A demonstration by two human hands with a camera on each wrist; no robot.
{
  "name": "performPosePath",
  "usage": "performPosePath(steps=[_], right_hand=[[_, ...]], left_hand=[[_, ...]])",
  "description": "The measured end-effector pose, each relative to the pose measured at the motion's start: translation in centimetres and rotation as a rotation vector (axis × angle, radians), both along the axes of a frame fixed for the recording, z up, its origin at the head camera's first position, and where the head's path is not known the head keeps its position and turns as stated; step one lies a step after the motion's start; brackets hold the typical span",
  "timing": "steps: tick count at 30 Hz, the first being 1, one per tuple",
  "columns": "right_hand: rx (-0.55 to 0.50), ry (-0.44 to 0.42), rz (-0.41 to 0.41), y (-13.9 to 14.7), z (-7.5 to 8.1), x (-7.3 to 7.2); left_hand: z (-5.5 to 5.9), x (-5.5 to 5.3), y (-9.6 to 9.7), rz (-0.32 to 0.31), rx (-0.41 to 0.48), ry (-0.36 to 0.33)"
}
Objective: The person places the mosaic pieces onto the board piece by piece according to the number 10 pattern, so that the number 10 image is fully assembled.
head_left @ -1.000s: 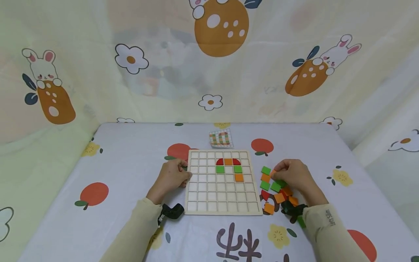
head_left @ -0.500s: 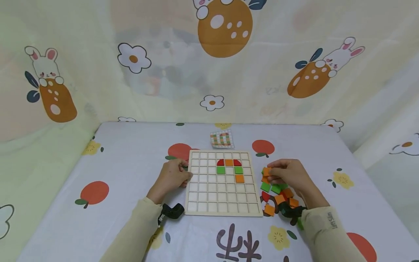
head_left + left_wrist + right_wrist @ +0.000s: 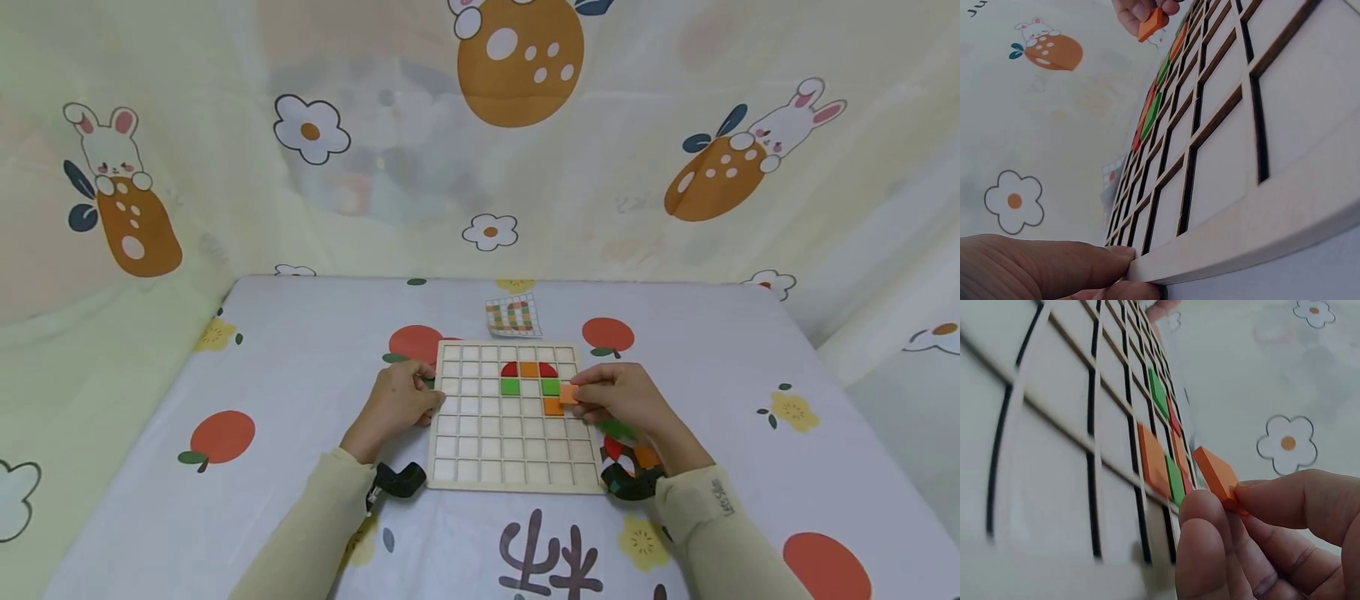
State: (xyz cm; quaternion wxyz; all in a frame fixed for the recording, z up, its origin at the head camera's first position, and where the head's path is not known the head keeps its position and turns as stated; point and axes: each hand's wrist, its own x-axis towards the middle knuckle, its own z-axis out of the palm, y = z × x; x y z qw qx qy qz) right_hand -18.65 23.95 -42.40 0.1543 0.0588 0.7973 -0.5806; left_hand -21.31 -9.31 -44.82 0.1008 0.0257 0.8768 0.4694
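A pale wooden grid board [image 3: 480, 448] lies in front of me. Two red quarter-round tiles flank an orange one in an upper row; two green tiles [image 3: 510, 387] sit in the row below, with one orange tile [image 3: 552, 406] under the right green one. My right hand [image 3: 618, 396] pinches a square orange tile [image 3: 1215, 475] between thumb and fingers, over the board's right edge. At the left edge, my left hand [image 3: 393, 404] grips the board's rim, its thumb [image 3: 1079, 265] on the frame in the left wrist view.
Right of the board lie loose green, red and orange tiles [image 3: 647, 456], partly hidden by my right hand and wrist camera. A small printed pattern card [image 3: 513, 316] rests behind the board. A printed curtain [image 3: 390, 208] stands beyond the table's far edge.
My right hand has lifted an orange tile from the pile and carried it left over the board's right edge. The left hand keeps its place on the rim.
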Motion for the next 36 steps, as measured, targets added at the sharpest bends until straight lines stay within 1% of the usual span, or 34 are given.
performPosePath(steps=[4, 8, 10, 17, 25, 30, 36], right_hand=[[-0.006, -0.016, -0.006, -1.2, 0.0, -0.3], [-0.017, -0.014, 0.006, -2.2, 0.1, -0.4], [-0.028, -0.009, 0.016, -2.6, 0.2, -0.5], [-0.056, -0.036, 0.029, -3.5, 0.1, -0.8], [-0.032, -0.051, 0.068, -5.0, 0.0, -1.3], [0.000, -0.030, 0.102, -5.8, -0.1, -1.5], [0.023, -0.014, 0.112, -6.3, -0.6, -1.6]], left_hand=[[0.1, 0.0, 0.0, 0.003, -0.003, -0.004], [0.0, 0.0, 0.0, 0.005, -0.007, -0.005], [0.0, 0.0, 0.0, 0.004, -0.007, -0.004], [-0.1, -0.1, 0.0, -0.004, -0.005, 0.002], [-0.1, -0.1, 0.0, -0.002, -0.008, 0.007], [0.0, -0.1, 0.0, 0.003, -0.005, 0.008], [0.0, -0.1, 0.1, 0.002, 0.007, 0.006]])
